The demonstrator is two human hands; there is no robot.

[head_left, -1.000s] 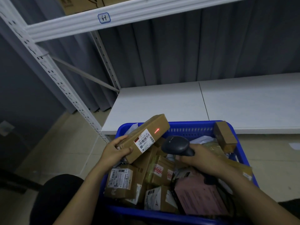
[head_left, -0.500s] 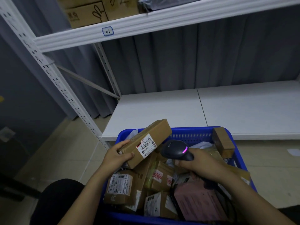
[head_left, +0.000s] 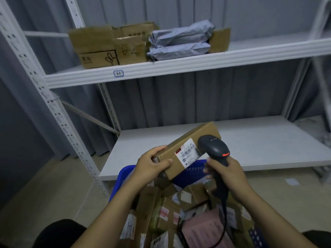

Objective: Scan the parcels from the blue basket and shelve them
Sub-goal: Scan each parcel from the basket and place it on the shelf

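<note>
My left hand (head_left: 151, 164) grips the near end of a long brown cardboard parcel (head_left: 180, 145) with a white barcode label, held above the blue basket (head_left: 120, 178). My right hand (head_left: 226, 172) grips the handle of a black barcode scanner (head_left: 213, 148), whose head sits right beside the parcel's label. The basket below holds several cardboard parcels and a pink one (head_left: 206, 231). The scanner's cable runs down into the basket.
A white lower shelf (head_left: 259, 140) lies bare behind the parcel. The upper shelf (head_left: 179, 66), tagged with a small blue label, carries open cardboard boxes (head_left: 100, 47) and grey mailer bags (head_left: 180, 42). A perforated white upright (head_left: 53, 108) stands at left. Tiled floor surrounds the basket.
Both hands rose with the parcel and scanner, now above the basket's far rim. The scanner head moved closer to the label. The view tilted up, revealing the upper shelf's contents.
</note>
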